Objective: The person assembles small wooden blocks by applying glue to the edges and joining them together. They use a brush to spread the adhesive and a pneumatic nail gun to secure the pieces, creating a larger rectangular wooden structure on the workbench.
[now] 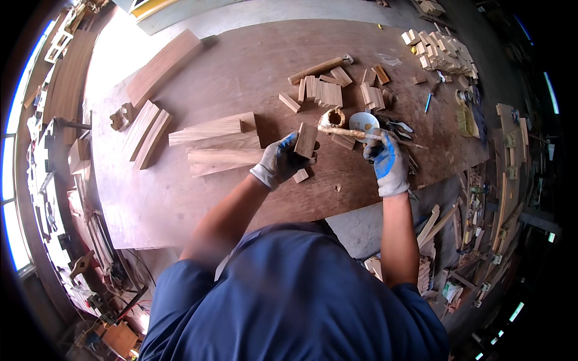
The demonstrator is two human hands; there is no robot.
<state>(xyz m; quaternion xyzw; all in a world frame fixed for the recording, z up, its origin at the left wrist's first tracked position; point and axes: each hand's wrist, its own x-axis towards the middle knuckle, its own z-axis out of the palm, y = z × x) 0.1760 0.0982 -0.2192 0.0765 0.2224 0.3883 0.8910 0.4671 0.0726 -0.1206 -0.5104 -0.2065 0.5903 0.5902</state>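
- Pinching a block (306, 141), the left hand (278, 160) is holding it above the table (253, 57).
- Gripping a stick (342, 131), the right hand (389, 163) is pointing it toward the block.
- Beyond, more blocks (326, 94) are lying grouped; probably they're waiting, though none is plainly showing as finished.

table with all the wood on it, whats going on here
At the table, a person's gloved left hand holds up a wooden block, while the right hand grips a thin stick. The stick's end is close to the block; whether they touch is unclear. A white bowl sits just beyond the stick, with small cut pieces farther back and longer boards to the left.
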